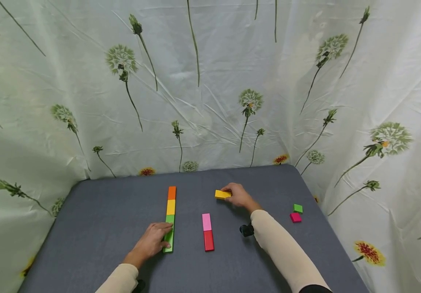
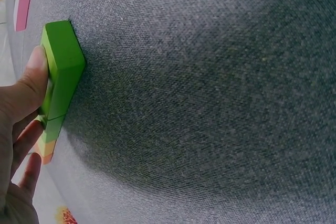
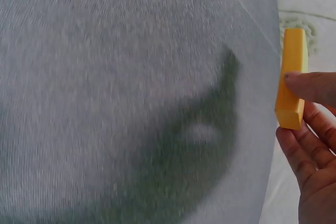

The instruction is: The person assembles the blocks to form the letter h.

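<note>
A line of blocks [image 1: 170, 215] runs away from me on the grey table [image 1: 104, 228]: orange, yellow, green, then a light green block [image 1: 168, 243] nearest. My left hand [image 1: 158, 239] lies against that light green block [image 2: 63, 66], thumb [image 2: 35, 64] and fingers pressing its left side. Further right, my right hand [image 1: 233, 193] pinches a yellow block [image 1: 222, 194] just above the table. In the right wrist view the yellow block [image 3: 291, 77] is held between thumb and fingers [image 3: 310, 129], with its shadow on the cloth below.
A pink block [image 1: 206, 221] and a red block [image 1: 208, 240] lie end to end between my hands. A small green block [image 1: 298, 208] and a magenta block [image 1: 295, 217] sit near the table's right edge. Flowered curtains enclose the table.
</note>
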Available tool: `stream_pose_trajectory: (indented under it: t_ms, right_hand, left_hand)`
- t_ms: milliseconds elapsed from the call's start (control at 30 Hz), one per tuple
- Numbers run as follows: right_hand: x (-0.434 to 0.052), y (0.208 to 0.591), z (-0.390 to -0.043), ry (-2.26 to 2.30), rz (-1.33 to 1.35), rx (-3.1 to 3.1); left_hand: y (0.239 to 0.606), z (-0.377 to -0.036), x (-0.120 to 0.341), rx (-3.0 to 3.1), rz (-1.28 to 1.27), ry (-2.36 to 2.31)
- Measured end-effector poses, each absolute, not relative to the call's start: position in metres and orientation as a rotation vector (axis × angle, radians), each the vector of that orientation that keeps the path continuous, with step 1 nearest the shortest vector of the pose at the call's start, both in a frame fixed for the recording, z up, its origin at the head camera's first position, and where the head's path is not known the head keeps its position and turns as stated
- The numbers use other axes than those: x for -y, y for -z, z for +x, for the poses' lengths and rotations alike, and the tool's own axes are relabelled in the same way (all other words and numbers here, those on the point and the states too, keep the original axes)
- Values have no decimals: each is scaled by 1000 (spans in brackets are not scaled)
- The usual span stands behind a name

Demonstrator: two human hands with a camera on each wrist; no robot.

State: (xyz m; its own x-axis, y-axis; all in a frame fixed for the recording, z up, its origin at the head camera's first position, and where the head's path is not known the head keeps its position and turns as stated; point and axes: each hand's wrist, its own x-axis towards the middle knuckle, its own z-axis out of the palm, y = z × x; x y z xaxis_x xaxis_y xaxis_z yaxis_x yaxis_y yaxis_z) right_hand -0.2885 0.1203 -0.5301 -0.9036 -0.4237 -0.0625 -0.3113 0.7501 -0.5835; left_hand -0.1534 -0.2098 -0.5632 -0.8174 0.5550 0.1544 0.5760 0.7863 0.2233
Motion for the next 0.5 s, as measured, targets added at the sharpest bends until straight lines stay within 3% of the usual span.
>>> stream_pose_trajectory:
  t_ms: [500]
  right_hand:
    - [-73, 540, -283, 875, -721, -2672]
  left_hand:
    - [564, -155, 209, 2855, -917, 398]
